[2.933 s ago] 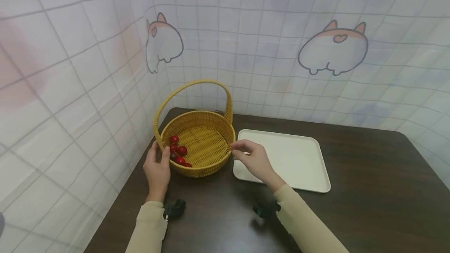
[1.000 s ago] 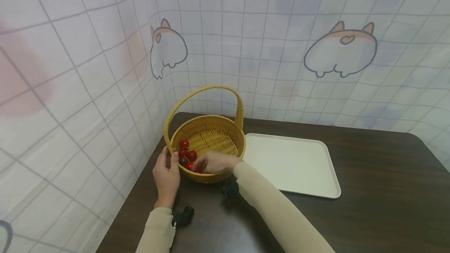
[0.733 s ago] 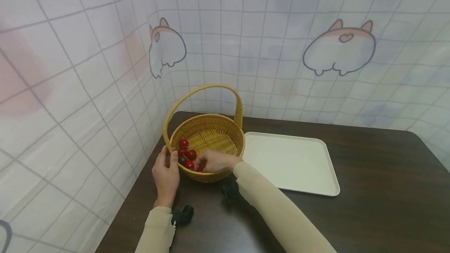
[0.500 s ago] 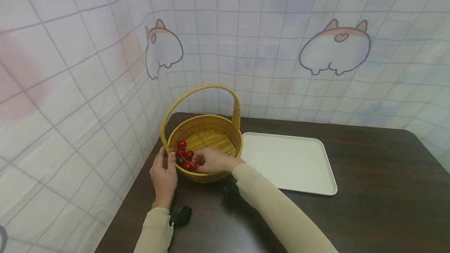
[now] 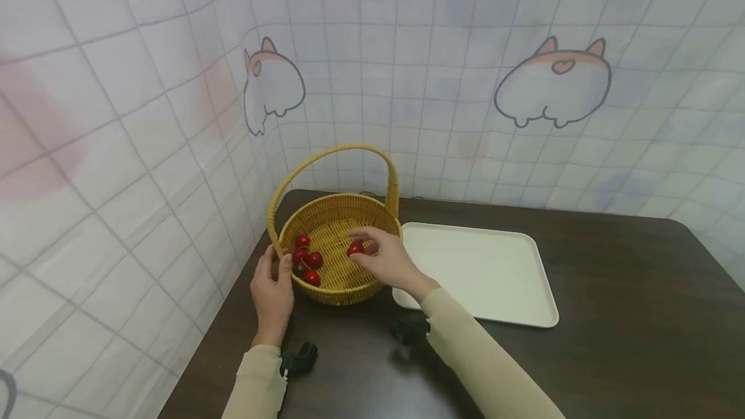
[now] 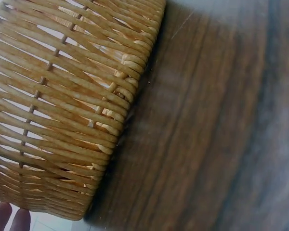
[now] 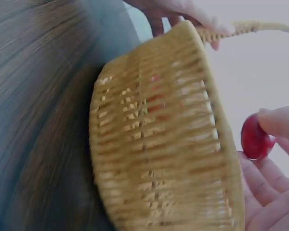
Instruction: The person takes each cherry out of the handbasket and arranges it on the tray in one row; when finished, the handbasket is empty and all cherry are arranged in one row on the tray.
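Note:
A yellow woven basket (image 5: 343, 293) with a tall arched handle stands at the table's left. Several red cherries (image 5: 312, 259) lie in its left part. My left hand (image 5: 272, 293) grips the basket's left rim near the handle's foot; in the left wrist view, two fingertips (image 6: 20, 220) show beside the weave. Over the basket's right part, my right hand (image 5: 387, 257) pinches one red cherry (image 5: 356, 248) between thumb and fingers. The right wrist view shows that cherry (image 7: 255, 137) above the rim, held by the fingers.
A white rectangular tray (image 5: 489, 270) lies right of the basket on the dark wooden table (image 5: 617, 290). A grid-patterned curtain (image 5: 419, 83) borders the table at the back and left. Dark wrist cameras (image 5: 299, 357) sit on both wrists.
My right hand has reached into the basket, taken hold of a cherry, then lifted it up and to the right. My left hand stays on the rim.

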Motion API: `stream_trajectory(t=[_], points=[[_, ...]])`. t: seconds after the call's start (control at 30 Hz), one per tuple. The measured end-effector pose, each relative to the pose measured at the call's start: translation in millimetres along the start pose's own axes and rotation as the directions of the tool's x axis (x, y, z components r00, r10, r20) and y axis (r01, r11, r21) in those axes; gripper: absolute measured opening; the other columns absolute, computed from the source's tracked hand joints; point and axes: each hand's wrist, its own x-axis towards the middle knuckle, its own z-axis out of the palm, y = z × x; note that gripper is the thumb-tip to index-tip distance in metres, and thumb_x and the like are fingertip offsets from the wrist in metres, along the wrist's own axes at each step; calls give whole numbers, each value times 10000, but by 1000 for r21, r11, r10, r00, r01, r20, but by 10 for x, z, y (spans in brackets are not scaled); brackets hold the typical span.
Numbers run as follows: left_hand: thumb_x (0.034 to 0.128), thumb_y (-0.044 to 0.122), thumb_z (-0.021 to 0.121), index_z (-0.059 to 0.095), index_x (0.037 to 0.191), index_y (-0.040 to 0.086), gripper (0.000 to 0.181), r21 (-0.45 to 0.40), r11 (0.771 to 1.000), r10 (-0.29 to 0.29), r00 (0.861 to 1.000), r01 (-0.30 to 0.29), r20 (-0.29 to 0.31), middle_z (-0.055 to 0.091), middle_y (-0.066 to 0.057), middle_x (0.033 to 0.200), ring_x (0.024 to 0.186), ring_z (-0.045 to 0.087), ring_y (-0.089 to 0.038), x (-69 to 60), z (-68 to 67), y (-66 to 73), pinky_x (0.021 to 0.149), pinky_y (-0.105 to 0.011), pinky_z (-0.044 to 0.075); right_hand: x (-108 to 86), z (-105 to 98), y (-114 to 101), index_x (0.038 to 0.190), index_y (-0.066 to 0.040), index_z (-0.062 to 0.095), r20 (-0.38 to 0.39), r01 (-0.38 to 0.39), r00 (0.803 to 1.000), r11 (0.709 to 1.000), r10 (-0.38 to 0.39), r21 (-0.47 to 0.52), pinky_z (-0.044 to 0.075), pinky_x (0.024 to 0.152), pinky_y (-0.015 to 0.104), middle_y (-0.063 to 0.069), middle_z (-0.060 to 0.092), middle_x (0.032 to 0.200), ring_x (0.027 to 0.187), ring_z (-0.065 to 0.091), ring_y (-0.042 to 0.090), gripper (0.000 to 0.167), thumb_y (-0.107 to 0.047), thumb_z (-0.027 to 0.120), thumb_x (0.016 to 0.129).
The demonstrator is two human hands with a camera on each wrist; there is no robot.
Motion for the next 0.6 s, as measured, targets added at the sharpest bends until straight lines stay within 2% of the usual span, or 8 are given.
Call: stream_trajectory(t=[0.13,0.23,0.33,0.4,0.5,0.6], points=[[966,243,633,543,1350,-24,476,-6,1000,-2,1000,2,11,612,-206,1222,1161,555,-332,-38,30,-12,962,-520,421,-181,-151,131,1202,-144,658,-85,-37,995,988,50,147,550,704,311,59,665,1135,887,672,201,301,-160,710,905],[950,213,657,570,1310,-43,450,1,1000,24,1000,-24,-20,627,-220,1185,1127,566,-341,-46,56,-23,957,-511,415,-297,-269,225,1151,-89,677,-114,-25,992,978,49,208,558,743,396,109,647,1139,940,680,276,244,-147,697,915],[933,219,682,613,1241,-44,411,18,999,51,996,-50,-72,651,-217,1088,1009,575,-343,-17,90,-32,886,-465,416,-378,-390,318,1149,-54,669,-148,-13,988,974,47,226,555,767,437,136,623,1167,970,672,331,245,-121,693,915],[927,247,689,638,1182,-36,384,34,998,65,992,-62,-104,652,-195,1014,926,551,-328,26,120,-42,804,-428,390,-417,-466,385,1157,-57,662,-175,-26,982,975,66,222,556,764,403,134,625,1172,961,677,336,253,-99,694,910],[922,286,693,661,1090,-16,348,65,996,75,986,-66,-147,640,-164,954,881,519,-306,92,170,-58,750,-395,350,-477,-562,481,1168,-85,660,-212,-82,969,976,126,204,543,731,329,114,644,1167,921,687,299,280,-71,703,892],[915,276,699,665,1014,-8,303,72,995,84,980,-72,-178,628,-156,921,874,509,-309,131,209,-69,738,-396,340,-538,-630,564,1178,-105,657,-230,-144,954,967,192,211,532,717,311,104,656,1162,918,684,255,309,-61,709,877]])
